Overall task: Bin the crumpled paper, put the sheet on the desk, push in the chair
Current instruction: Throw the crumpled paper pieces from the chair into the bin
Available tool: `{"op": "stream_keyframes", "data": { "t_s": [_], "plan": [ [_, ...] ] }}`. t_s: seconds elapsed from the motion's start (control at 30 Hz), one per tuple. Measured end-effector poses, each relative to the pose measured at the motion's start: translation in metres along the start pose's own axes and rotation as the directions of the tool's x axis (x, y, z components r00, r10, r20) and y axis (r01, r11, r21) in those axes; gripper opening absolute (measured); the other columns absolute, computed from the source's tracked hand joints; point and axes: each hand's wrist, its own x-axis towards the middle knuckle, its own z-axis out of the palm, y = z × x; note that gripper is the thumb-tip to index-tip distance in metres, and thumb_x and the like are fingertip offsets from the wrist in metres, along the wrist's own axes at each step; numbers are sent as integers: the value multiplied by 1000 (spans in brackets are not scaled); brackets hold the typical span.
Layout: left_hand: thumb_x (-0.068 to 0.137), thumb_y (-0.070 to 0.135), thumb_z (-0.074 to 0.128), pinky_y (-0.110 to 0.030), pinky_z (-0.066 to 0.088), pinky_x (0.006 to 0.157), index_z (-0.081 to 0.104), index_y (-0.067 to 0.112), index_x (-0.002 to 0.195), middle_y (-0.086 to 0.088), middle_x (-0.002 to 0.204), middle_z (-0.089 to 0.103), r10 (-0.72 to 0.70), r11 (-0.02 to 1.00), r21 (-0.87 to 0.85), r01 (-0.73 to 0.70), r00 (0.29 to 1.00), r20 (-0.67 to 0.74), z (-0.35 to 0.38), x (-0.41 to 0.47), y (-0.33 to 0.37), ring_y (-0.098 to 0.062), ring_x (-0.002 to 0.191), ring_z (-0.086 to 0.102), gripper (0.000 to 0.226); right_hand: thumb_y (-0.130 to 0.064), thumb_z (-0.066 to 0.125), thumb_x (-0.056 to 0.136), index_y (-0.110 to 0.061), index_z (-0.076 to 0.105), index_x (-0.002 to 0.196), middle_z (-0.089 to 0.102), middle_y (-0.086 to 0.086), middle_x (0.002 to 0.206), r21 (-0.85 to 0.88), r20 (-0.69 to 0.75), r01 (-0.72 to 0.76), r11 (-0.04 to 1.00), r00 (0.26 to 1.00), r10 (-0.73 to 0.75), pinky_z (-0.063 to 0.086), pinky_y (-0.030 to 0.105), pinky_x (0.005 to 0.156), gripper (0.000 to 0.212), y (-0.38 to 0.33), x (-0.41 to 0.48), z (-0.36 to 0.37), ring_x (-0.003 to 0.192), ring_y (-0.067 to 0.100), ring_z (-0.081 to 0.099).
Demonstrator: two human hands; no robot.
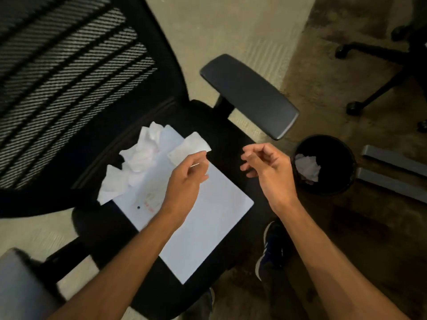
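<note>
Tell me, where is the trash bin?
The black bin stands on the floor at the right of the head view, beside the chair seat, just past the right hand, with crumpled paper inside.

a dark sneaker point(273, 248) stands on the brown carpet point(360, 239). a second chair base point(379, 65) with castors sits far right, above two grey bars point(392, 172).

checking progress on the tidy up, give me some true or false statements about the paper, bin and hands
1. The bin already holds a crumpled paper. True.
2. The flat sheet lies on the desk. False: it lies on the chair seat.
3. The left hand pinches a paper piece. True.
4. The right hand holds a paper ball. False: it is empty, fingers loosely curled.
5. No crumpled paper is left on the seat. False: a wad lies at the sheet's far end.
</note>
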Motion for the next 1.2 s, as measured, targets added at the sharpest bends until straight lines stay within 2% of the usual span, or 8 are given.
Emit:
{"op": "stream_keyframes", "data": {
  "t_s": [0.17,0.4,0.47,0.57,0.67,0.87,1.03,1.2],
  "plan": [
    [99,29,62,-42,49,110,62,32,131,10,133,64,-51,998,-38,44,975,-217,-67,-9,-28,-16,124,62,32,-14,65,99,-16,73,102,75,-1,96,-35,81,-9,999,997,12,58,28,68,9,-9,8,51,84,23,74],
    [94,19,71,1,46,64,62,26,130,8,127,65,-25,997,51,53,892,-451,-124,0,-66,3,106,62,38,-19,70,96,-15,71,103,73,0,103,-161,208,-52,986,974,86,64,35,78,8,-4,16,116,91,19,74],
    [91,15,73,-6,50,70,61,21,130,0,133,61,30,983,167,77,830,-557,-137,4,-76,-6,108,62,42,-19,72,95,-15,69,106,71,2,107,-207,230,-103,973,962,150,64,33,77,12,0,15,137,93,21,73],
    [86,14,76,-40,53,101,52,13,141,-12,147,46,76,935,311,173,757,-649,-155,15,-90,-29,133,49,60,-16,73,93,-17,63,116,70,7,109,-228,255,-243,943,920,299,64,31,75,24,8,10,170,92,23,73],
    [85,25,78,-55,40,114,37,12,153,-14,155,36,-2,890,360,281,790,-614,-168,26,-101,-34,146,34,81,-14,72,93,-20,53,127,71,13,111,-231,270,-317,920,887,373,65,41,80,39,18,2,200,87,27,75],
    [82,38,80,-53,34,114,44,15,151,-14,153,41,40,780,537,321,831,-554,-173,41,-113,-34,142,37,82,-18,77,89,-31,41,134,69,15,110,-323,259,-243,915,907,333,66,45,71,59,35,-1,246,84,29,76],
    [81,43,80,-47,33,108,47,23,148,-8,151,38,54,685,658,314,878,-475,-176,52,-115,-30,139,34,78,-23,77,90,-35,39,135,73,7,90,-402,219,-197,894,927,303,66,34,61,60,38,1,267,62,18,75],
    [76,31,86,-44,38,104,61,24,129,-4,144,45,142,758,635,150,912,-384,-173,57,-113,-28,133,38,60,-23,77,90,-32,48,115,71,5,109,-403,175,-179,898,948,267,66,32,74,39,37,-1,272,82,20,75]
  ]
}}
